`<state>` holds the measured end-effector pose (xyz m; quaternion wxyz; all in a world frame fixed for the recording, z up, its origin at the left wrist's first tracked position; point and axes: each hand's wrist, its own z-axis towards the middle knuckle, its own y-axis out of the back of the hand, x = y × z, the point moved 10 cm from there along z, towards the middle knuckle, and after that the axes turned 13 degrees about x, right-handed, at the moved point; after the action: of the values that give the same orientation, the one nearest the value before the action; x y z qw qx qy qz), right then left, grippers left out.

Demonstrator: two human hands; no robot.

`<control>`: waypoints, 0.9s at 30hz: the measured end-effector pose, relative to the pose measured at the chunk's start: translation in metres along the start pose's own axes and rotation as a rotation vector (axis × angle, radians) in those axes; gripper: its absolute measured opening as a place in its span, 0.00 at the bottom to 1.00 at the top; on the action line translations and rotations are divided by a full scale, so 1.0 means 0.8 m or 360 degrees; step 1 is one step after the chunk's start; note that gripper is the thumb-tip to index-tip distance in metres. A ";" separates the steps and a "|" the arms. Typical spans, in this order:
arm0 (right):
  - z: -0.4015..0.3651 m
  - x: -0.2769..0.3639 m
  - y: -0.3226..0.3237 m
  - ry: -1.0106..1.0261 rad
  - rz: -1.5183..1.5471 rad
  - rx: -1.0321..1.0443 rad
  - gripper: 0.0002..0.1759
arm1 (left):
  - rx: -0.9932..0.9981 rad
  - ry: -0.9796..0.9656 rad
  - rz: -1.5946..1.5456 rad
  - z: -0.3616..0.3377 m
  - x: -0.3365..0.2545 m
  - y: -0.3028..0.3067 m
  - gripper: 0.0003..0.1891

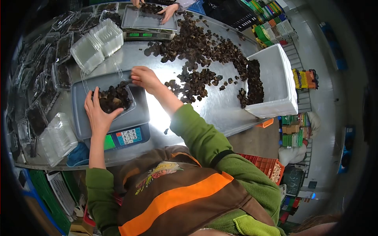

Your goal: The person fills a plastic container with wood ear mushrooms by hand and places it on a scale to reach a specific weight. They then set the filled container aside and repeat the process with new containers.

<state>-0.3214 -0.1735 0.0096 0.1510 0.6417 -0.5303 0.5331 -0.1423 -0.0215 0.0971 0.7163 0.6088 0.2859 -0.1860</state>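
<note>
A clear plastic container (133, 105) filled with dark wood ear mushrooms (114, 98) rests on the grey pan of a digital scale (130, 133). My left hand (99, 112) curls around the container's left and near sides, thumb and fingers spread against the mushrooms. Just beyond its far right corner is my right hand (146, 78), fingers pinched together with a dark mushroom piece (126, 74) at the tips. The container's hinged lid (84, 78) lies open on the far side. My left palm hides part of the container.
Loose mushrooms (197, 51) spread over the metal table (165, 114), spilling from a tipped white foam box (275, 78). Stacked clear containers (98, 43) and many filled packs (35, 90) stand left. Across the table, a co-worker's hands (169, 12) work over another scale (149, 23).
</note>
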 end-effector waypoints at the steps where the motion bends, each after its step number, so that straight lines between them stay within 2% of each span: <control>1: 0.022 -0.010 -0.006 -0.0069 -0.0085 0.0035 0.25 | 0.0008 -0.0002 0.0029 -0.002 -0.002 0.001 0.60; 2: 0.030 -0.011 -0.013 -0.0053 -0.0088 0.0037 0.25 | -0.0002 -0.0014 0.0031 -0.005 -0.005 0.006 0.60; 4: 0.037 0.006 -0.012 0.0101 -0.0585 -0.0141 0.30 | -0.0009 0.0004 0.0002 -0.013 -0.005 0.014 0.60; 5: 0.026 0.022 -0.015 0.0300 -0.0823 -0.0217 0.29 | -0.0016 0.0019 0.0031 -0.018 -0.003 0.019 0.60; 6: 0.015 0.025 -0.021 0.0308 -0.0840 -0.0202 0.29 | -0.0038 0.0025 0.0025 -0.021 0.001 0.022 0.60; 9: -0.024 0.025 -0.067 0.0465 -0.1348 -0.0058 0.23 | 0.0001 0.0025 -0.0192 -0.031 0.018 0.012 0.58; 11: -0.043 0.019 -0.103 0.0645 -0.1504 0.0178 0.19 | -0.0188 0.0149 -0.0478 -0.027 0.039 0.015 0.49; 12: -0.047 0.021 -0.115 0.0719 -0.1553 0.0280 0.18 | -0.0189 0.0144 -0.0480 -0.017 0.045 0.010 0.49; 13: -0.049 0.025 -0.114 0.0723 -0.1555 0.0273 0.18 | -0.0309 0.0335 -0.0761 -0.012 0.077 0.006 0.44; 14: -0.043 0.023 -0.100 0.0580 -0.1273 0.0230 0.17 | -0.0427 0.0526 -0.1039 -0.008 0.110 0.000 0.40; 15: -0.037 0.018 -0.087 0.0441 -0.0989 0.0189 0.16 | -0.0427 0.0516 -0.1038 0.007 0.126 0.002 0.40; 17: -0.035 0.024 -0.075 0.0444 -0.0931 0.0150 0.16 | -0.0231 0.0633 -0.1355 0.038 0.166 -0.016 0.39; 18: -0.033 0.023 -0.063 0.0437 -0.0880 0.0114 0.16 | -0.0231 0.0622 -0.1360 0.051 0.172 -0.010 0.39; 20: -0.028 0.013 -0.044 0.0414 -0.0704 0.0075 0.15 | -0.0005 0.0767 -0.1561 0.068 0.182 -0.023 0.45; 21: -0.027 0.003 -0.032 0.0340 -0.0641 0.0021 0.16 | -0.0029 0.0829 -0.1743 0.069 0.185 -0.027 0.45; 23: -0.030 -0.011 -0.016 0.0267 -0.0574 -0.0043 0.16 | -0.0063 0.0795 -0.1841 0.069 0.182 -0.022 0.43; 25: -0.043 -0.031 -0.015 0.0140 -0.0612 0.0084 0.18 | -0.0084 0.0783 -0.1932 0.059 0.180 -0.018 0.42; 27: -0.059 -0.037 -0.010 0.0070 -0.0518 0.0091 0.20 | -0.0107 0.0525 -0.1911 0.047 0.160 -0.001 0.33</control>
<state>-0.3356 -0.1193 0.0056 0.2287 0.7112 -0.4007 0.5304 -0.0377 -0.0479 0.0191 0.4520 0.3398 0.6908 -0.4506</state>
